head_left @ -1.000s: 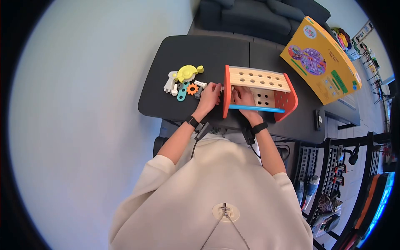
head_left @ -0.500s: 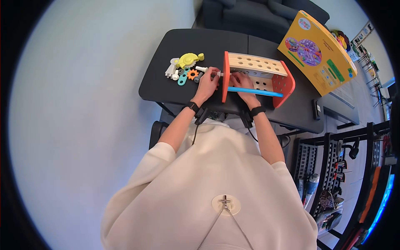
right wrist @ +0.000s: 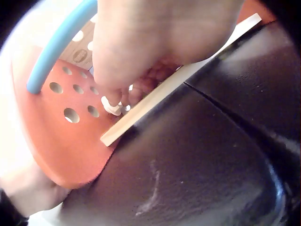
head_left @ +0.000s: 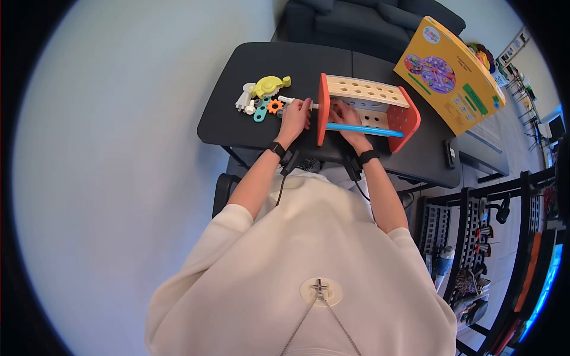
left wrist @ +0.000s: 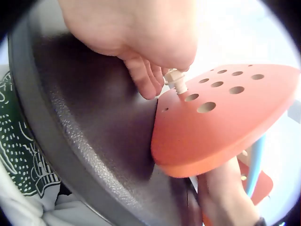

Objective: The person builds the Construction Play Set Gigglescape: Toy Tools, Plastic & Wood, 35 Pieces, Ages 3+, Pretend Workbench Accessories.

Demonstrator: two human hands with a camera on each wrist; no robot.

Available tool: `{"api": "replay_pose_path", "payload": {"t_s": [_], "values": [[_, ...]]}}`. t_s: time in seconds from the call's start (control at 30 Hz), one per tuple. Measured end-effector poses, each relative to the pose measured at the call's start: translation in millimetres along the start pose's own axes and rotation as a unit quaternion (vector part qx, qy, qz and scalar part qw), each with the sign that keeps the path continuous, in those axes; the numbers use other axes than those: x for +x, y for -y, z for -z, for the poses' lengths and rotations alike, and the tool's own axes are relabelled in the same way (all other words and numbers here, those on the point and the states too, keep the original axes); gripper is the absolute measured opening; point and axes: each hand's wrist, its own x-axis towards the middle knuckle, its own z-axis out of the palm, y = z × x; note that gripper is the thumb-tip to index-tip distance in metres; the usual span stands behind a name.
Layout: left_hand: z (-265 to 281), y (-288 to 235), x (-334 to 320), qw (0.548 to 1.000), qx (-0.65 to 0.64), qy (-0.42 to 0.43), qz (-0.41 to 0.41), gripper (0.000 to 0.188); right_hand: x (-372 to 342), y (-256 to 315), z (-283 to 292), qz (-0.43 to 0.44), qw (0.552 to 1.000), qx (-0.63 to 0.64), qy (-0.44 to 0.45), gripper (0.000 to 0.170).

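Observation:
A toy workbench with red perforated end panels [head_left: 323, 110], wooden boards [head_left: 368, 90] and a blue rod [head_left: 365, 129] stands on the black table. Outside its left panel, my left hand [head_left: 295, 121] pinches the head of a white bolt [left wrist: 176, 81], whose threaded end is at a hole in the panel [left wrist: 211, 122]. My right hand [head_left: 349, 123] reaches inside the bench, behind the rod. In the right wrist view its fingers [right wrist: 134, 93] hold a small white piece [right wrist: 111, 106] against the panel's inner side; the hand hides part of it.
Left on the table [head_left: 320, 56] lie a yellow-green saw [head_left: 267, 86], a grey piece [head_left: 244, 97], a teal strip [head_left: 262, 111], an orange gear [head_left: 275, 107] and white bolts. A yellow box [head_left: 451, 77] stands at the right, with a small black object [head_left: 450, 154] near the table's edge.
The head view has shifted, so the table sits higher in it. Both hands stay at the left panel; the left hand's fingers have shifted slightly around the bolt.

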Motion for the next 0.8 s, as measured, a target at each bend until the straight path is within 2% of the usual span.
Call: {"api": "replay_pose_path", "payload": {"t_s": [0.17,0.27,0.33,0.4,0.47,0.5,0.53,0.6,0.67,0.77,0.8], "values": [[7,3,4,0.998,0.042,0.037,0.027,0.037,0,-4,-3,0.008,1.0,0.008,-0.004,0.027],[10,8,2,0.998,0.004,0.066,-0.023,0.031,4,-8,-6,0.016,0.999,0.035,-0.025,0.026],[10,12,-2,0.992,-0.074,0.066,-0.079,0.028,6,-8,-7,0.008,0.999,-0.03,-0.008,0.027],[14,13,0,0.991,-0.074,0.083,-0.072,0.031,10,-8,-9,0.008,0.999,-0.029,-0.013,0.027],[12,9,-2,0.991,-0.127,0.037,-0.015,0.03,10,-3,-11,0.006,0.999,-0.03,-0.015,0.028],[11,6,-2,0.996,-0.087,0.016,0.018,0.036,10,0,-10,-0.018,0.999,-0.031,-0.015,0.027],[9,3,-2,0.996,-0.087,0.016,0.018,0.036,10,3,-9,-0.041,0.998,-0.032,-0.016,0.027],[8,-3,-3,0.998,0.037,0.039,0.026,0.042,7,10,-8,-0.044,0.998,-0.023,-0.024,0.026],[8,-1,-2,0.999,0.031,0.025,0.014,0.046,6,8,-8,-0.049,0.998,-0.014,-0.03,0.026],[13,5,1,0.998,0.016,0.061,0.003,0.043,5,5,-6,-0.039,0.999,-0.003,-0.028,0.027],[14,8,0,0.997,-0.034,0.071,-0.02,0.039,6,4,-4,-0.044,0.999,0.014,-0.008,0.028]]}}
